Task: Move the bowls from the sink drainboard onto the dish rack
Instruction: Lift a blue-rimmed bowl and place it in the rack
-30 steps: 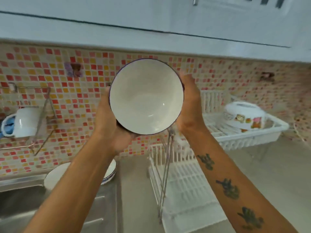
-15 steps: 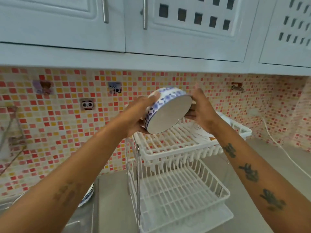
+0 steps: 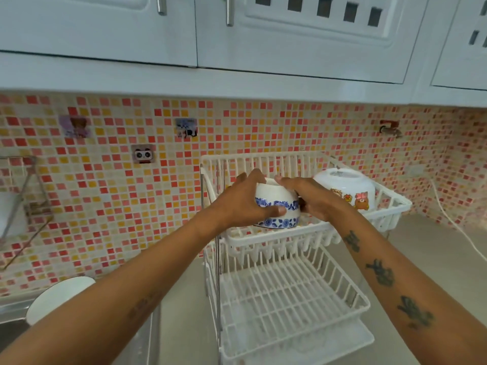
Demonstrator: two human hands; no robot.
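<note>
- Seven o'clock, near: another bowl [image 3: 56, 299] waits by the sink.
- Centre: left hand [image 3: 243, 204] and right hand [image 3: 313, 200], fingers wrapped round the upside-down blue bowl [image 3: 276, 206], on the rack's [image 3: 395, 206] top tier.
- Looks like glazed ceramic, slick and breakable; hold the sides.
- Two o'clock, beyond: a cartoon bowl [image 3: 347, 187].

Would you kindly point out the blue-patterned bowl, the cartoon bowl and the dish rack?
Blue-patterned bowl [image 3: 276, 204], head view, on its blue band.
Cartoon bowl [image 3: 342, 181], head view, on its upturned white side.
Dish rack [image 3: 287, 299], head view, on the lower tier's grid.
</note>
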